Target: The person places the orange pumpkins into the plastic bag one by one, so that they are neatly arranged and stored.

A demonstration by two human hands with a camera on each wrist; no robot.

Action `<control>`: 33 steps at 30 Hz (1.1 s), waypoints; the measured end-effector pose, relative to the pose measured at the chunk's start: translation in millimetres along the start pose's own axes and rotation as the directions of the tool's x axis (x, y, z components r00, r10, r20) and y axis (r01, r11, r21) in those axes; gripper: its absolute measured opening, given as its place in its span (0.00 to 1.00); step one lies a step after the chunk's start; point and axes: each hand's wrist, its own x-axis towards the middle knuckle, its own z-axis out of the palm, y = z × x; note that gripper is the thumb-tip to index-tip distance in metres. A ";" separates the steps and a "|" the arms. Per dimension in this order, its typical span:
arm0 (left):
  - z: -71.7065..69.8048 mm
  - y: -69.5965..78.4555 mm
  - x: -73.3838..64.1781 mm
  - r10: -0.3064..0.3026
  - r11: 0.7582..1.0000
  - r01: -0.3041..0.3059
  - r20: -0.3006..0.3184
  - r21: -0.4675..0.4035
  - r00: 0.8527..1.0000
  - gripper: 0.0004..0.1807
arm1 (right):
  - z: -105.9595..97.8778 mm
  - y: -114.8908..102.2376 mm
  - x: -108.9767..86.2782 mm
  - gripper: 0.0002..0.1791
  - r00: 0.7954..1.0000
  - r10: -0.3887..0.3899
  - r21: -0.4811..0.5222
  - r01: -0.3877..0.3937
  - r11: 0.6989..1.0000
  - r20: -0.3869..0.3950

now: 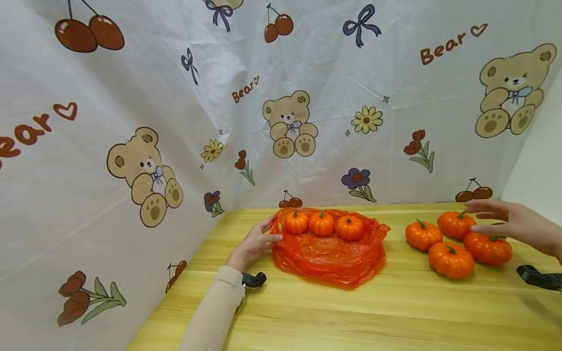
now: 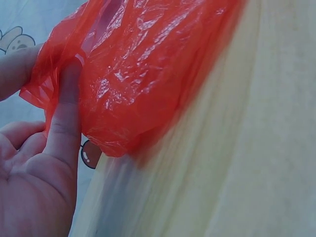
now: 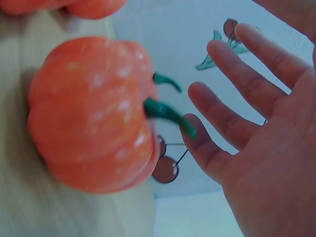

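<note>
An orange-red plastic bag [image 1: 327, 268] lies spread with its mouth open, and three small orange toy pumpkins [image 1: 322, 224] sit in a row at its far side. My left hand [image 1: 256, 242] pinches the bag's left edge; the left wrist view shows the thin film [image 2: 133, 84] between thumb and fingers. At the right, several larger orange pumpkins with green stems [image 1: 451, 262] stand in a cluster. My right hand [image 1: 518, 223] hovers over the rearmost ones, fingers extended and holding nothing. In the right wrist view its fingers spread beside a pumpkin [image 3: 94, 116] and its stem.
The wooden table [image 1: 333, 317] meets a white cloth [image 1: 395, 161] printed with bears, flowers and cherries at the back and left. Black wrist mounts [image 1: 254, 280] sit at both wrists. A plain white panel [image 1: 540, 141] stands on the far right.
</note>
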 end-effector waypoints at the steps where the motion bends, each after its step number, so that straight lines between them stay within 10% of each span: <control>1: 0.1 -0.3 -0.1 -0.002 1.000 0.002 -0.002 0.000 1.000 0.49 | 0.6 4.1 -0.7 0.36 1.000 0.007 0.003 -0.007 1.000 0.002; 33: 0.3 -1.2 -2.0 0.006 1.000 -0.006 0.008 0.006 1.000 0.50 | 19.2 82.8 -19.3 0.35 0.984 0.010 0.192 -0.045 0.980 0.177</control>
